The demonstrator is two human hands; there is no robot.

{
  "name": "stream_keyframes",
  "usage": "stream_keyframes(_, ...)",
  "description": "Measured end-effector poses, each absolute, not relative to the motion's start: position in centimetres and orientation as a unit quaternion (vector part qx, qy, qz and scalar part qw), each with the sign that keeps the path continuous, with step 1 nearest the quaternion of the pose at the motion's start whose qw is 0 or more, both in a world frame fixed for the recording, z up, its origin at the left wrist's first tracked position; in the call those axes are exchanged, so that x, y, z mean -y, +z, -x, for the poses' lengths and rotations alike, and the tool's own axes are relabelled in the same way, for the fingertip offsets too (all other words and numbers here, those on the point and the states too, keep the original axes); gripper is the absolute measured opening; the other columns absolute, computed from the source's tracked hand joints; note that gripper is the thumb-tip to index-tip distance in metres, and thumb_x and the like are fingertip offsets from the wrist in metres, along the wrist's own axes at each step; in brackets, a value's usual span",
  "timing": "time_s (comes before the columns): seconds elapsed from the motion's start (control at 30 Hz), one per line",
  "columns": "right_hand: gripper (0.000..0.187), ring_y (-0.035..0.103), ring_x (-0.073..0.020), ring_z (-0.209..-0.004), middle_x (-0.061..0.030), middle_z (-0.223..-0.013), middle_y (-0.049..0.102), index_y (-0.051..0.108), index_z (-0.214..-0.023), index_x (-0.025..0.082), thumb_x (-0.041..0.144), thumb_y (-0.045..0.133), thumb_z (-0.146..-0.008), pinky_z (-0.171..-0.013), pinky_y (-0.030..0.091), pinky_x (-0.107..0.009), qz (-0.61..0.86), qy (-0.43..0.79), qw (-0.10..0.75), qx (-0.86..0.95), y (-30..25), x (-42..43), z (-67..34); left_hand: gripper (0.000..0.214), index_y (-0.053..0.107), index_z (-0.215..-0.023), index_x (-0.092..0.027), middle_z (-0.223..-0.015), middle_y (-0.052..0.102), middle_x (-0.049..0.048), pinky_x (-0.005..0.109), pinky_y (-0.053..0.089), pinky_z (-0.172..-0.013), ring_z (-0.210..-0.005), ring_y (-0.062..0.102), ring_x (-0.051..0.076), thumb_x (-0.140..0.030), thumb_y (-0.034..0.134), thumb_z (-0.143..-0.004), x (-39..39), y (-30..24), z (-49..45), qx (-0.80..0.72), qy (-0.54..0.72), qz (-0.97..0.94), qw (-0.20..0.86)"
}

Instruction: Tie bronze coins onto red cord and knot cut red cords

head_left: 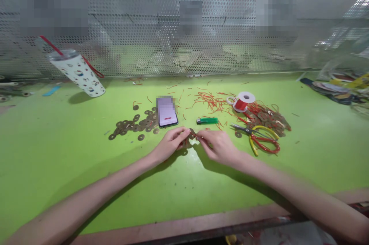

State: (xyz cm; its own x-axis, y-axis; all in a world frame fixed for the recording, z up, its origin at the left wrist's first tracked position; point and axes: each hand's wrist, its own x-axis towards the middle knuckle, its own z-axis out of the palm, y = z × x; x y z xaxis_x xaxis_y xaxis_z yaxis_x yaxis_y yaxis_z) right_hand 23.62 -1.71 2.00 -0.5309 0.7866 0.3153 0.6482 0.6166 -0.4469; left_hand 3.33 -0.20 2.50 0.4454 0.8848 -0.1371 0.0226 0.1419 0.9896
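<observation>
Between thumb and fingers, my left hand [172, 142] pinches a round bronze-coloured coin [191, 134]. My right hand [216, 144] is closed at the coin's right edge, with a bit of red cord [196, 135] showing at its fingertips. Below the fingers, more coins [185, 152] are partly hidden by my left hand. A green lighter [208, 121] lies just beyond my hands, and a phone [167, 112] lies past my left hand. To the right are scissors [256, 136] with red and yellow handles.
Loose holed coins [131, 125] spread at left. A corded coin pile [266, 118] lies at right by a red cord spool [243, 101]. Cord scraps [211, 101] litter the green table [138, 199]. A tumbler [79, 72] stands back left before a perforated metal panel [144, 45].
</observation>
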Motion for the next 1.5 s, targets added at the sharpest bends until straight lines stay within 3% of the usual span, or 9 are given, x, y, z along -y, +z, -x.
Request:
stream_keyframes(0.17, 0.023, 0.048, -0.0142, -0.053, -0.0045, -0.063, 0.064, 0.068, -0.088, 0.015, 0.022, 0.047, -0.092, -0.056, 0.029, -0.027, 0.411, 0.167, 0.245, 0.862, 2.6, 1.6, -23.8, 0.039, 0.060, -0.074, -0.017, -0.061, 0.041, -0.0039, 0.023, 0.027, -0.047, -0.052, 0.035, 0.009, -0.052, 0.057, -0.091, -0.1, 2.1, -3.1, -0.413, 0.335, -0.590, 0.607)
stream_keyframes(0.37, 0.024, 0.042, -0.0113, -0.048, -0.0006, -0.059, 0.059, 0.071, -0.091, 0.016, 0.025, 0.049, -0.093, -0.055, 0.028, -0.026, 0.422, 0.217, 0.243, 0.846, 2.8, 1.6, -23.5, 0.036, 0.059, -0.072, -0.017, -0.062, 0.049, -0.0016, 0.026, 0.034, -0.054, -0.056, 0.043, 0.012, -0.043, 0.052, -0.095, 0.1, 2.3, -3.1, -0.439, 0.337, -0.659, 0.510)
stream_keyframes(0.53, 0.025, 0.040, -0.0103, -0.048, 0.0006, -0.057, 0.055, 0.068, -0.081, 0.015, 0.025, 0.048, -0.092, -0.054, 0.026, -0.025, 0.429, 0.209, 0.237, 0.846, 2.8, 2.0, -23.2, 0.034, 0.058, -0.074, -0.016, -0.064, 0.051, -0.0016, 0.026, 0.035, -0.056, -0.059, 0.045, 0.012, -0.040, 0.050, -0.096, 0.4, 2.3, -3.2, -0.458, 0.364, -0.682, 0.440)
stream_keyframes(0.8, 0.019, 0.035, -0.0100, -0.049, 0.0006, -0.055, 0.053, 0.062, -0.072, 0.016, 0.021, 0.050, -0.085, -0.054, 0.023, -0.026, 0.412, 0.186, 0.221, 0.864, 2.7, 2.1, -23.2, 0.037, 0.066, -0.081, -0.014, -0.062, 0.055, -0.0009, 0.023, 0.030, -0.049, -0.053, 0.045, 0.010, -0.049, 0.062, -0.089, 0.3, 2.5, -3.0, -0.426, 0.296, -0.645, 0.561)
stream_keyframes(0.9, 0.018, 0.037, -0.0106, -0.050, -0.0002, -0.056, 0.055, 0.063, -0.074, 0.016, 0.022, 0.051, -0.086, -0.054, 0.024, -0.026, 0.413, 0.181, 0.230, 0.863, 2.6, 2.1, -23.2, 0.034, 0.070, -0.084, -0.013, -0.066, 0.060, 0.0006, 0.022, 0.031, -0.051, -0.056, 0.047, 0.010, -0.047, 0.066, -0.086, 0.1, 2.4, -3.0, -0.414, 0.283, -0.656, 0.565)
stream_keyframes(1.03, 0.021, 0.046, -0.0118, -0.052, -0.0015, -0.060, 0.059, 0.066, -0.082, 0.015, 0.025, 0.050, -0.091, -0.056, 0.028, -0.025, 0.447, 0.213, 0.241, 0.835, 2.6, 2.1, -23.0, 0.033, 0.069, -0.082, -0.012, -0.057, 0.053, -0.0025, 0.021, 0.028, -0.048, -0.050, 0.042, 0.009, -0.044, 0.065, -0.087, 0.0, 2.3, -2.9, -0.429, 0.312, -0.644, 0.552)
stream_keyframes(1.27, 0.032, 0.051, -0.0142, -0.061, -0.0019, -0.068, 0.061, 0.065, -0.083, 0.017, 0.034, 0.044, -0.100, -0.058, 0.034, -0.027, 0.472, 0.363, 0.304, 0.744, 2.3, 2.1, -22.3, 0.030, 0.068, -0.081, -0.013, -0.059, 0.055, -0.0020, 0.021, 0.028, -0.047, -0.050, 0.040, 0.008, -0.041, 0.064, -0.089, 0.3, 2.4, -3.0, -0.447, 0.380, -0.629, 0.510)
stream_keyframes(1.43, 0.032, 0.059, -0.0179, -0.078, -0.0046, -0.082, 0.067, 0.067, -0.085, 0.018, 0.042, 0.050, -0.097, -0.070, 0.045, -0.029, 0.443, 0.485, 0.357, 0.665, 2.2, 1.9, -21.9, 0.029, 0.068, -0.083, -0.013, -0.066, 0.062, 0.0010, 0.021, 0.033, -0.050, -0.054, 0.045, 0.009, -0.041, 0.065, -0.089, 0.3, 2.3, -3.0, -0.437, 0.398, -0.623, 0.513)
stream_keyframes(1.5, 0.034, 0.059, -0.0176, -0.077, -0.0048, -0.080, 0.067, 0.068, -0.084, 0.017, 0.043, 0.051, -0.096, -0.068, 0.045, -0.030, 0.432, 0.506, 0.349, 0.660, 2.3, 1.8, -22.0, 0.028, 0.068, -0.082, -0.013, -0.065, 0.061, 0.0006, 0.021, 0.034, -0.050, -0.053, 0.045, 0.009, -0.041, 0.065, -0.088, 0.3, 2.3, -3.0, -0.432, 0.404, -0.617, 0.519)
